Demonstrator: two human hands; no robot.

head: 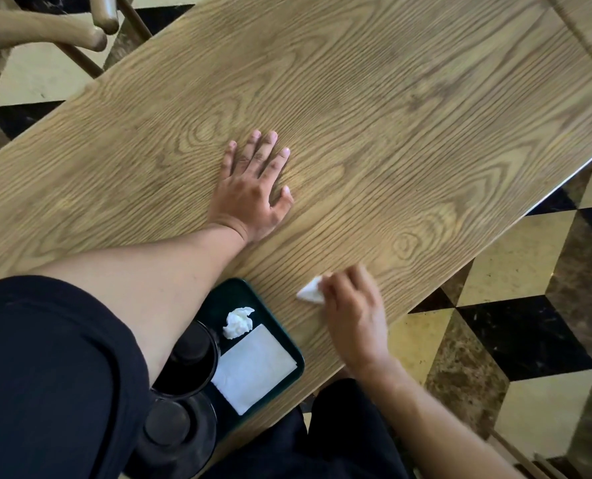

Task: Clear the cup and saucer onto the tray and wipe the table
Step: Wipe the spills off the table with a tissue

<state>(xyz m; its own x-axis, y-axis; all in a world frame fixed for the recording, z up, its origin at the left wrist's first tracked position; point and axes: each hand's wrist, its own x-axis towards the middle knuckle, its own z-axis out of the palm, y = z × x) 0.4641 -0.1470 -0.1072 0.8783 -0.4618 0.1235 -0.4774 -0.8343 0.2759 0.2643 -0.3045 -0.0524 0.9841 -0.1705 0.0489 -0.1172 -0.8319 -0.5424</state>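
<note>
Your right hand (351,314) is blurred, its fingers closed around a folded white tissue (311,291) pressed to the wooden table (391,115) near the front edge. Your left hand (253,188) lies flat with fingers spread, palm down on the middle of the tabletop, holding nothing. Just beside your right hand, the dark green tray (296,354) sits at the near edge, carrying a flat white napkin (253,368) and a crumpled tissue (238,322). Dark round crockery (190,354), probably the cup and saucer, rests on the tray's left part, half hidden by your left forearm.
</note>
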